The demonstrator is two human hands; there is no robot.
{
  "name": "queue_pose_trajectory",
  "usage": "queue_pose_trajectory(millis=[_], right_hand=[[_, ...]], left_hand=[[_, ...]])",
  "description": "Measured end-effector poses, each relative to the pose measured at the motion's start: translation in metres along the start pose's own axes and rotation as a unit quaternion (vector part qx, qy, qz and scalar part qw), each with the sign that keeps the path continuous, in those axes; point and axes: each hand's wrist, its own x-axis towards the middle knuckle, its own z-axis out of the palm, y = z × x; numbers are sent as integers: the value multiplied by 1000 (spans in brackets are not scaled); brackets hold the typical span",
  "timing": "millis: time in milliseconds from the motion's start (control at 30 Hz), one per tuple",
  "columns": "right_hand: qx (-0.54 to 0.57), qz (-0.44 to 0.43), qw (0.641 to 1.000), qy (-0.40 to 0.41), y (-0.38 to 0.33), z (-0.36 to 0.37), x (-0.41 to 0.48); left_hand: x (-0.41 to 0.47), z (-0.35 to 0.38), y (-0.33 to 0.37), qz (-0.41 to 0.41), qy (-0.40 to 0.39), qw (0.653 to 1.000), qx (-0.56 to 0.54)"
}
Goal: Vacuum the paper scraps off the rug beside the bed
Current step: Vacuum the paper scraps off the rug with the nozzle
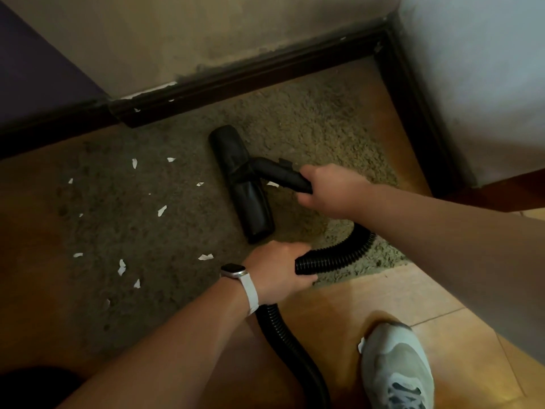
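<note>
A pale, stained wall [206, 31] runs across the top and meets a second wall at the upper right corner. A dark baseboard [250, 72] runs along the foot of both walls. Below lies a floor [398, 290] of orange-brown tiles, and on it a shaggy olive-brown rug [309, 122] that reaches up to the baseboard.

A black ribbed hose [339, 255] curves over the rug's near right edge, passes through the left hand and runs down toward the bottom of the view. A grey and white shoe [395, 364] stands on the tiles at the lower right, just beside the hose.

The black vacuum head [239, 178] lies flat on the middle of the rug, its long side angled from upper left to lower right. A short black pipe [280, 172] joins it from the right.

The right hand [330, 190] has its fingers clenched round the end of that pipe. The left hand [277, 270] has its fingers wrapped round the hose just above the rug's near edge, and a white-strapped watch [233, 270] sits on its wrist.

White paper scraps [121, 267] are scattered over the left half of the rug, left of the head, and one lies just under the pipe.
</note>
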Motion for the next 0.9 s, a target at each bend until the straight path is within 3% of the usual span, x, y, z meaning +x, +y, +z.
queue_pose_trajectory(millis=[233, 467, 900], right_hand=[[17, -13, 1000, -4, -31, 4, 11], [92, 11, 995, 24, -18, 11, 2], [-25, -107, 994, -17, -72, 21, 12]], left_hand=[[-26, -6, -21, -31, 24, 999, -27], [-30, -3, -17, -26, 21, 998, -45], [-59, -2, -38, -48, 44, 997, -52]])
